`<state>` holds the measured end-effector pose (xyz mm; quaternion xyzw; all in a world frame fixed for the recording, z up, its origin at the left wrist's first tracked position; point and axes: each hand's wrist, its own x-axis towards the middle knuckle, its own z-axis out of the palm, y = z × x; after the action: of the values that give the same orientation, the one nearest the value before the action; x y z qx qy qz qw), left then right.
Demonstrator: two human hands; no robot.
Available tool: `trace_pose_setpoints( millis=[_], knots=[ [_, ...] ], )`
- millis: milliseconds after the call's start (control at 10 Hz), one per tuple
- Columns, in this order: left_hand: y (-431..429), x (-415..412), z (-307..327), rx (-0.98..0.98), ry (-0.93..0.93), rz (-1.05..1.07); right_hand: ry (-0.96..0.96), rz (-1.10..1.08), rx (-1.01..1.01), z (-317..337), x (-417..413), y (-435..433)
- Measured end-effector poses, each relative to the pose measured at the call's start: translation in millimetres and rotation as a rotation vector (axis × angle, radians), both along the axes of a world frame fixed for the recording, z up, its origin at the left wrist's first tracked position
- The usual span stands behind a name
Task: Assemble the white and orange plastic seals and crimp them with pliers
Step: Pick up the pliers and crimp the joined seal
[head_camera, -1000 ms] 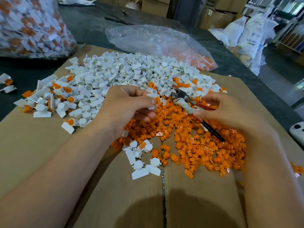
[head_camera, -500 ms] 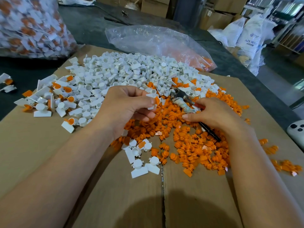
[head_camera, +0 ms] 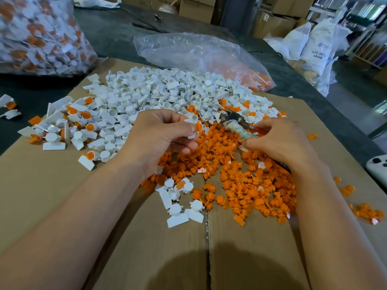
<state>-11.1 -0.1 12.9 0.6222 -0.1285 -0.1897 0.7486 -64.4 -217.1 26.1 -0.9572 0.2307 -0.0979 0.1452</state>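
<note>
Left hand [head_camera: 159, 139] is held over the cardboard [head_camera: 62, 195], thumb and fingertips pinching a seal [head_camera: 193, 126], white with orange showing at its side. Right hand [head_camera: 280, 143] is curled round the pliers [head_camera: 235, 124], gripped by the taped handles; the metal head is pointed away and left, close to the seal but not touching it. Whether the pliers' jaws are closed cannot be told.

A few loose white pieces [head_camera: 184, 204] are seen nearest, just left of the cardboard seam. The orange pile [head_camera: 247, 191] is spread under and between both hands. Some orange strays [head_camera: 366, 213] are scattered off to the right. A white controller [head_camera: 378, 167] is cut off by the right edge.

The white pile [head_camera: 163, 95] is heaped just beyond the hands, touching the orange pile. Joined seals [head_camera: 83, 124] are gathered at its left side.

A clear bag [head_camera: 194, 53] with orange parts in one corner is laid behind the white pile. A full bag [head_camera: 37, 32] of white-and-orange seals is set far left. White sacks [head_camera: 318, 42] and cartons [head_camera: 196, 7] are seen at the back.
</note>
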Motion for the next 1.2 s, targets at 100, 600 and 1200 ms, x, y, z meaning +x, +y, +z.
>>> trace_pose_setpoints(
  millis=[100,600,1200],
  knots=[
    [-0.5,0.3,-0.6,0.000,-0.005,-0.002,-0.051,-0.006,0.050,3.9,-2.1,1.4],
    [-0.9,1.7,-3.4,-0.058,-0.020,-0.006,-0.150,0.077,-0.055,2.5,-1.0,5.2],
    [-7.7,7.5,-8.6,-0.352,-0.176,0.169,-0.307,0.365,-0.172,4.2,-8.4,40.2]
  ],
)
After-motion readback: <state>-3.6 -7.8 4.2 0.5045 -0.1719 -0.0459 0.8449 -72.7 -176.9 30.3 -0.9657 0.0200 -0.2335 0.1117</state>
